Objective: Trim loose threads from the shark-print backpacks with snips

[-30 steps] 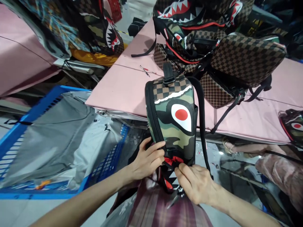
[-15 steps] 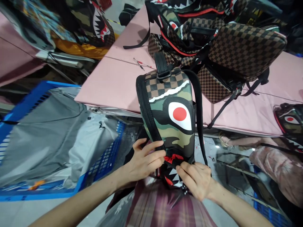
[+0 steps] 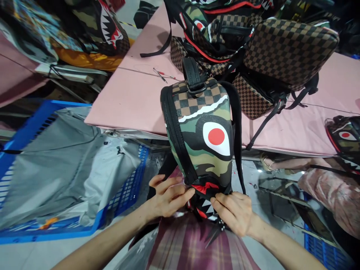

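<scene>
Hands [image 3: 172,198] [image 3: 234,210] are pinching the black-and-red fabric edge [image 3: 205,188] of a camouflage-and-checkered backpack [image 3: 206,131] at the near side of the pink padded table [image 3: 132,99], pointed silver blades [image 3: 214,236] showing beneath the right one.

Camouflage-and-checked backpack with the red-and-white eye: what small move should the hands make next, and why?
Perhaps the left hand and right hand should ease slightly apart: both are at the backpack's lower end, and the bright red fabric between them looks bunched.
</scene>
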A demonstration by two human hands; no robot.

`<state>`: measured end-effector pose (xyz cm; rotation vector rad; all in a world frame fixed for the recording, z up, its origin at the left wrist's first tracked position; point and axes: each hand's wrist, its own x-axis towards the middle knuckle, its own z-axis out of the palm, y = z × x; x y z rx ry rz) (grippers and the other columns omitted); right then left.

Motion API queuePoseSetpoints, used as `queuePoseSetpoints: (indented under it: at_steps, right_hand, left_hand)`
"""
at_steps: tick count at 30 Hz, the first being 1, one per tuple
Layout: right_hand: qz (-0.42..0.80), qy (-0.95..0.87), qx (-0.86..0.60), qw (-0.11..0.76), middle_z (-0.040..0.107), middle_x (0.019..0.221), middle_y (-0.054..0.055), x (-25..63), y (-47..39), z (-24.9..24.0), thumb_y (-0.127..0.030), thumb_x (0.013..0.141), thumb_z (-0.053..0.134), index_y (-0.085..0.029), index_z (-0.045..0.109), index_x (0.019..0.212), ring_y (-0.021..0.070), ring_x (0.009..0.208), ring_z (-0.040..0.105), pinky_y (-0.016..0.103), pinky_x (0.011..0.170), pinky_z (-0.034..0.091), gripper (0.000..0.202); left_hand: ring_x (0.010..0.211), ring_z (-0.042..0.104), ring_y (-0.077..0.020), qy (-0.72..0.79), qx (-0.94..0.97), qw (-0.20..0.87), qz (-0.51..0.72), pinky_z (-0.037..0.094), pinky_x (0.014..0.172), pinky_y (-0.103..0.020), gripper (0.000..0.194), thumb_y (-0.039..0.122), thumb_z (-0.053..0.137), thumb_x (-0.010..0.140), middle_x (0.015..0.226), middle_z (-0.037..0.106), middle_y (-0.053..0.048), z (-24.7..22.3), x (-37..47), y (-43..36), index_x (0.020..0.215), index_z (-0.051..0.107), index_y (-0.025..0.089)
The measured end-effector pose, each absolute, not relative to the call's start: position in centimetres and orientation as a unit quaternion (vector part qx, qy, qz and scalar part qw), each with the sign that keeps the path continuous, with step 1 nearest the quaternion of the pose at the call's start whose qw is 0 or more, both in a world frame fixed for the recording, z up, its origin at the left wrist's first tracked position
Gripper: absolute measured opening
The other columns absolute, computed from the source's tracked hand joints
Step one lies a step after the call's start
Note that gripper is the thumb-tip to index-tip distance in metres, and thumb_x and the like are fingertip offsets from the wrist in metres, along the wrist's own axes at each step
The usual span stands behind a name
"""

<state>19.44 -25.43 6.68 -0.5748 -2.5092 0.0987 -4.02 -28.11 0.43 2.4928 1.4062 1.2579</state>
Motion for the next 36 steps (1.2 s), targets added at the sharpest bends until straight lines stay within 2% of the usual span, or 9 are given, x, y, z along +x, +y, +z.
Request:
queuePoseSetpoints:
  at_steps: [4, 7, 13, 20, 26, 29, 31, 33, 36]
  right_hand:
    - [0.033, -0.94, -0.207, 0.269, 0.07, 0.077, 0.008, 19.7, -25.2, 6.8, -0.009, 0.089, 0.037, -0.009, 0.065, 0.087, 0.0106, 0.06, 0.058, 0.023, 0.046, 0.039, 0.028]
    - [0.034, -0.947, -0.193, 0.255, 0.071, 0.077, 0.008, 20.1, -25.2, 7.1, -0.009, 0.09, 0.037, -0.01, 0.065, 0.087, 0.0097, 0.058, 0.058, 0.023, 0.045, 0.039, 0.028]
    - [0.06, -0.951, -0.194, 0.232, 0.072, 0.092, 0.009, 22.8, -25.7, 7.0, -0.012, 0.09, 0.038, -0.012, 0.063, 0.098, 0.0079, 0.055, 0.058, 0.022, 0.043, 0.041, 0.026]
    - [0.142, -0.813, -0.396, 0.403, 0.062, 0.118, 0.012, 21.9, -25.6, 3.7, -0.01, 0.084, 0.05, -0.02, 0.052, 0.122, 0.0172, 0.09, 0.066, 0.028, 0.068, 0.055, 0.04]
    - [0.293, -0.871, -0.265, 0.291, 0.046, 0.137, 0.013, 15.2, -24.9, 3.8, -0.009, 0.081, 0.049, -0.018, 0.059, 0.114, 0.0134, 0.085, 0.067, 0.021, 0.063, 0.053, 0.036]
    - [0.453, -0.814, -0.258, 0.254, 0.061, 0.121, 0.006, 13.0, -24.0, 4.9, -0.006, 0.078, 0.046, -0.02, 0.064, 0.109, 0.0137, 0.095, 0.064, 0.022, 0.074, 0.052, 0.038]
    - [0.526, -0.743, -0.31, 0.275, 0.07, 0.096, 0.003, 12.2, -22.9, 5.1, -0.011, 0.08, 0.049, -0.02, 0.067, 0.101, 0.0136, 0.085, 0.066, 0.023, 0.072, 0.052, 0.029]
    - [0.558, -0.66, -0.392, 0.316, 0.068, 0.073, 0.001, 11.9, -21.5, 4.8, -0.022, 0.085, 0.05, -0.018, 0.069, 0.092, 0.0123, 0.067, 0.064, 0.023, 0.063, 0.05, 0.021]
    - [0.54, -0.597, -0.462, 0.373, 0.06, 0.059, -0.002, 12.0, -19.7, 3.9, -0.033, 0.087, 0.049, -0.017, 0.067, 0.089, 0.011, 0.058, 0.057, 0.022, 0.058, 0.046, 0.024]
  left_hand:
    - [0.079, 0.054, -0.0139, 0.412, 0.809, -0.044, 0.417, 0.031, 0.089, -0.029, 0.019, 0.02, 0.05, 0.086, 0.069, 0.066, 0.007, 1.8, -2.6, -28.1, 0.087, 0.064, 0.032]
    - [0.082, 0.056, -0.0146, 0.414, 0.825, -0.009, 0.384, 0.03, 0.077, -0.033, 0.019, 0.02, 0.046, 0.089, 0.084, 0.071, 0.005, 2.7, -0.9, -27.5, 0.094, 0.063, 0.027]
    - [0.082, 0.058, -0.0132, 0.326, 0.876, 0.049, 0.351, 0.027, 0.069, -0.033, 0.03, 0.014, 0.033, 0.094, 0.081, 0.071, 0.002, 3.3, 0.8, -26.5, 0.09, 0.062, 0.017]
    - [0.069, 0.057, -0.0165, 0.478, 0.823, 0.015, 0.307, 0.027, 0.07, -0.037, 0.019, 0.029, 0.052, 0.088, 0.065, 0.065, 0.001, 5.9, -2.2, -22.4, 0.074, 0.06, 0.02]
    - [0.078, 0.058, -0.0233, 0.654, 0.726, -0.007, 0.214, 0.036, 0.073, -0.04, 0.014, 0.027, 0.051, 0.085, 0.081, 0.066, -0.005, 3.1, -8.9, -22.0, 0.089, 0.063, 0.021]
    - [0.08, 0.057, -0.022, 0.675, 0.688, 0.001, 0.265, 0.043, 0.07, -0.035, 0.012, 0.024, 0.05, 0.085, 0.084, 0.063, -0.006, 1.7, -11.2, -23.3, 0.089, 0.061, 0.02]
    - [0.086, 0.057, -0.0202, 0.658, 0.67, -0.027, 0.342, 0.045, 0.073, -0.033, 0.012, 0.022, 0.049, 0.086, 0.09, 0.061, -0.007, 2.4, -11.3, -23.9, 0.091, 0.059, 0.019]
    - [0.089, 0.056, -0.0191, 0.631, 0.672, -0.071, 0.381, 0.044, 0.077, -0.034, 0.011, 0.02, 0.05, 0.086, 0.092, 0.061, -0.005, 4.3, -10.3, -23.8, 0.093, 0.059, 0.021]
    - [0.088, 0.055, -0.0221, 0.608, 0.733, -0.108, 0.285, 0.039, 0.078, -0.039, 0.011, 0.028, 0.058, 0.083, 0.087, 0.063, -0.004, 7.6, -7.6, -22.3, 0.092, 0.062, 0.023]
